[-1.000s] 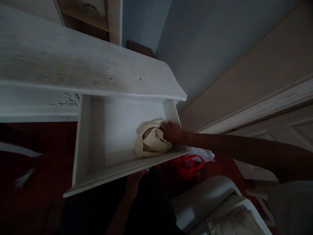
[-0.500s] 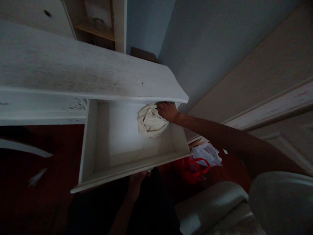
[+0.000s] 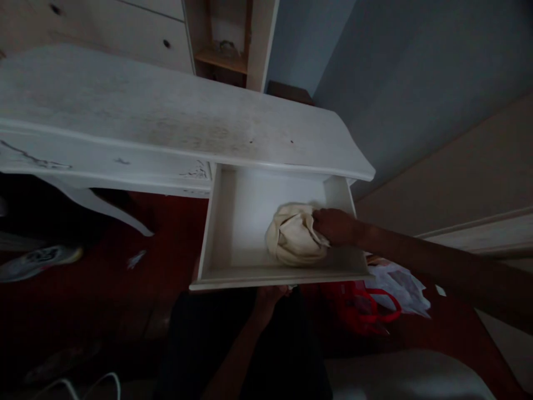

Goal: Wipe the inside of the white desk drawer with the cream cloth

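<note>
A pulled-out white drawer (image 3: pixel 233 273) juts from the dressing table. Inside it, on the right half, lies a bunched cream cloth (image 3: pixel 296 238). My right hand (image 3: pixel 335 225) reaches in from the right, its fingers closed on the cloth's edge. Below the drawer front, above my lap, is my left hand (image 3: pixel 266 300). Its fingers look curled against the underside of the front, and a small pale bit shows by the fingertips, too dim to name.
The white tabletop (image 3: pixel 187 119) stretches across behind the drawer. On the red floor at right lie a red bag (image 3: pixel 353 311) and a white plastic bag (image 3: pixel 400 286). A shoe (image 3: pixel 39 261) sits at far left near a curved table leg (image 3: pixel 108 208). A wall rises at right.
My right hand has moved the cloth from near the drawer's back towards its front. The view has shifted left, so things appear further right. My left hand stays at the drawer front.
</note>
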`<state>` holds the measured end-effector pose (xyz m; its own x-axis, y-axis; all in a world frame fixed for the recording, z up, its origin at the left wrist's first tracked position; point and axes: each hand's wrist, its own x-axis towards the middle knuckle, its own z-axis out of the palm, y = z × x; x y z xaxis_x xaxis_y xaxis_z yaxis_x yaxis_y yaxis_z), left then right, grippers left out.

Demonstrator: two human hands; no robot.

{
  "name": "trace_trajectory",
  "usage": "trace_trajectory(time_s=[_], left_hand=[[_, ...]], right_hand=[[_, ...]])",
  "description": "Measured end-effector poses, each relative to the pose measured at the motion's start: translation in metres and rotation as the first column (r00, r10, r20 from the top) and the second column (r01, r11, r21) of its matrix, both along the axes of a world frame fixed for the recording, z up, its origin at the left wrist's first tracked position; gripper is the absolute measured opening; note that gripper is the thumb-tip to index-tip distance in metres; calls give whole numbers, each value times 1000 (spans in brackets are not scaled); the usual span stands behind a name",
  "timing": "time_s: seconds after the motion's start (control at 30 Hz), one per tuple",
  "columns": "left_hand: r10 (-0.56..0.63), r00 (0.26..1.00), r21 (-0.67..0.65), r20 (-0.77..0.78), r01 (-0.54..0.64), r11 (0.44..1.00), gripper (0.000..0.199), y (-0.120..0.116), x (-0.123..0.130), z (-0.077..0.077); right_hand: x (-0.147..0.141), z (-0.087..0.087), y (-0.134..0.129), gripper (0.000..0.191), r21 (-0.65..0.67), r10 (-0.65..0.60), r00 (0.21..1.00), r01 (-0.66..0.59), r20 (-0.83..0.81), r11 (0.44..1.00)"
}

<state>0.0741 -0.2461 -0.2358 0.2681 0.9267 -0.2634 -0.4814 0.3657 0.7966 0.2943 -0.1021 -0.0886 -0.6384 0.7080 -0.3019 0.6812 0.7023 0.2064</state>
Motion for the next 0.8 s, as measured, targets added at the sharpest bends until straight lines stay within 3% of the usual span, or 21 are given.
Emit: trace_trajectory(time_s=[0.1,0.27,0.37,0.47,0.6,0.8], left_hand=[[9,1000,-6,21,-9,1000,51,-1,3,-4],[7,1000,1,29,-7,1000,51,-4,4,-8],[15,1000,-27,13,-14,1000,52,-4,5,-11],[4,1000,-83,30,-2,997,51,-4,5,-11],[-4,999,-99,46,9,995,50,-2,1,-1],[-4,999,-94,49,9,996,49,0,-5,15]], right_hand=[[-14,-2,-16,36,-79,53,994,-46,94,996],[-51,-4,-22,37,-82,50,998,-48,27,996],[-88,-6,-19,39,-61,11,999,-14,-47,998],[-133,-7,-19,54,-53,-26,990,18,-139,998],[-180,-11,-20,59,-65,-144,970,134,-195,989],[-190,-18,-18,46,-127,-241,935,214,-262,968]])
